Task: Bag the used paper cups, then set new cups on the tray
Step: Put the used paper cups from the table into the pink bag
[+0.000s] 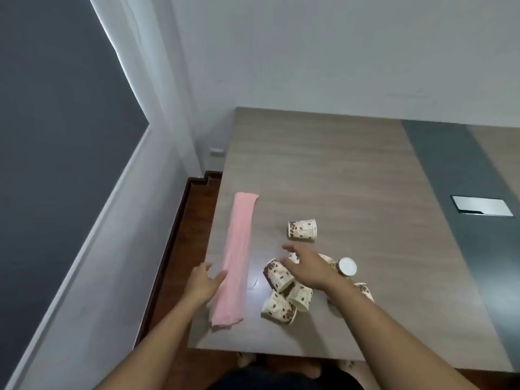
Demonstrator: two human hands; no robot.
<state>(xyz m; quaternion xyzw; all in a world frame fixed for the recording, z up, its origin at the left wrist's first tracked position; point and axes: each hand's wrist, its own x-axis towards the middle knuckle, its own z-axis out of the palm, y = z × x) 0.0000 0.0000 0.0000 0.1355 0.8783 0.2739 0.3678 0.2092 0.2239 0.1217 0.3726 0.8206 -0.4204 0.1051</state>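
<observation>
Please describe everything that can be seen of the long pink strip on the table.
The pink strip is long, narrow and flat, seemingly folded lengthwise; thin plastic or cloth, I cannot tell which. It lies on the grey wood-grain table near its left edge, running away from the person. The left hand touches its left side with straight fingers. The paper cups lie to its right, apart from it.

We see our left grip (204, 282) touching the folded pink bag (237, 249) on the surface (351, 170). Our right grip (306, 270) hovers, fingers spread, over tipped paper cups (278, 277).
</observation>
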